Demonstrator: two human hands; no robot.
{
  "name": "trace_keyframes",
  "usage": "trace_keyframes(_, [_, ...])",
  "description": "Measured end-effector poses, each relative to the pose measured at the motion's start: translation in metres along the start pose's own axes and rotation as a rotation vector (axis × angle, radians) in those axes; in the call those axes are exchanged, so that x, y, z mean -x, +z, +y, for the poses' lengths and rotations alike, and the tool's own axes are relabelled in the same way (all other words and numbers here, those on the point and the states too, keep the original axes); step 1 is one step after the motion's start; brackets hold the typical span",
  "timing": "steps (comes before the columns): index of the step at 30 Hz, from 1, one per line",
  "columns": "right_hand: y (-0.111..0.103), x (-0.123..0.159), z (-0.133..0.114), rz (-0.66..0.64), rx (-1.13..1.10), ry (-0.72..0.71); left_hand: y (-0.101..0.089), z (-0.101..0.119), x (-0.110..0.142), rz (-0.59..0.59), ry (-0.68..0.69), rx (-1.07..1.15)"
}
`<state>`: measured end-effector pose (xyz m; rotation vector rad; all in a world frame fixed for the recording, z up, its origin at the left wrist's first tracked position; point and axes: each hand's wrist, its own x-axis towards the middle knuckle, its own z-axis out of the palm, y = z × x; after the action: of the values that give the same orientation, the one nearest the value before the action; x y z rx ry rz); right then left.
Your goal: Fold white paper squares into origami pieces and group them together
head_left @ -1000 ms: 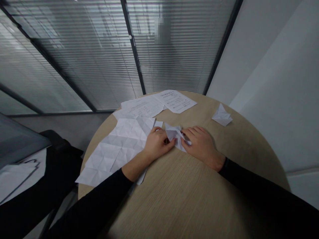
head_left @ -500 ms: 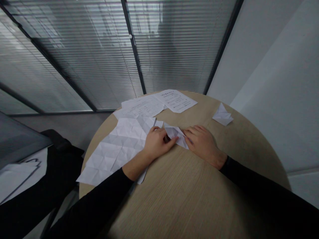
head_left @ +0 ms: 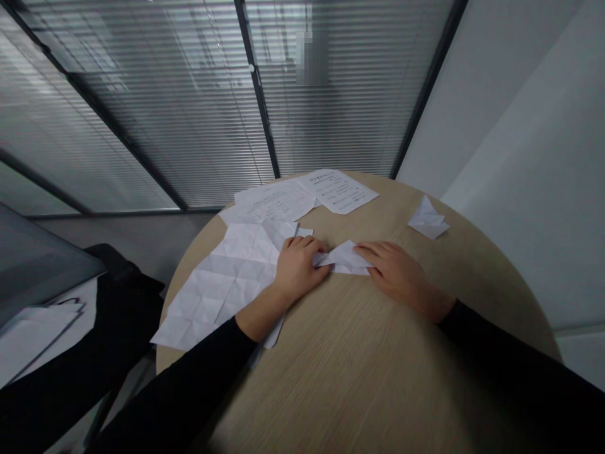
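Note:
A small folded piece of white paper [head_left: 348, 257] lies on the round wooden table between my hands, its top rising to a point. My left hand [head_left: 299, 263] pinches its left end between thumb and fingers. At the other end, my right hand [head_left: 394, 271] grips the paper's right edge, with the thumb below and the fingers on top. Under my left wrist spreads a large creased sheet of white paper [head_left: 212, 284], covered in fold lines. The parts of the folded paper beneath my fingers are hidden.
Printed sheets [head_left: 338, 191] lie at the table's far edge. A folded paper shape [head_left: 428, 218] stands at the right on the wooden table [head_left: 378, 366]. Left of the table, more papers [head_left: 42, 328] rest on something black. Blinds [head_left: 189, 113] and a white wall [head_left: 529, 157] enclose the table.
The folded paper has turned and now stretches level between my hands, with a flatter lower edge. My right hand has shifted slightly right. The whole view has moved a little.

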<state>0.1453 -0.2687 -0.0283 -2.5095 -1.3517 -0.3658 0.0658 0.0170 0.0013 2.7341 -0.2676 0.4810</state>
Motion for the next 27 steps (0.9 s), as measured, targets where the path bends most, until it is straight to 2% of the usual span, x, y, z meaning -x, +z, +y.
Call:
trace_keyframes(8, [-0.004,0.014,0.013,0.023,-0.090,-0.106,0.002,-0.006,0.001,-0.011,0.032,-0.084])
trace_keyframes(13, [-0.008,0.026,0.016,-0.039,-0.129,-0.126,0.005,-0.008,0.001,-0.017,0.072,-0.076])
trace_keyframes(20, [-0.008,0.027,0.019,-0.046,-0.162,-0.068,-0.001,-0.001,0.003,0.026,0.042,0.038])
trace_keyframes(27, [-0.004,0.026,0.020,0.001,-0.111,-0.041,0.003,-0.006,0.001,0.020,-0.008,-0.003])
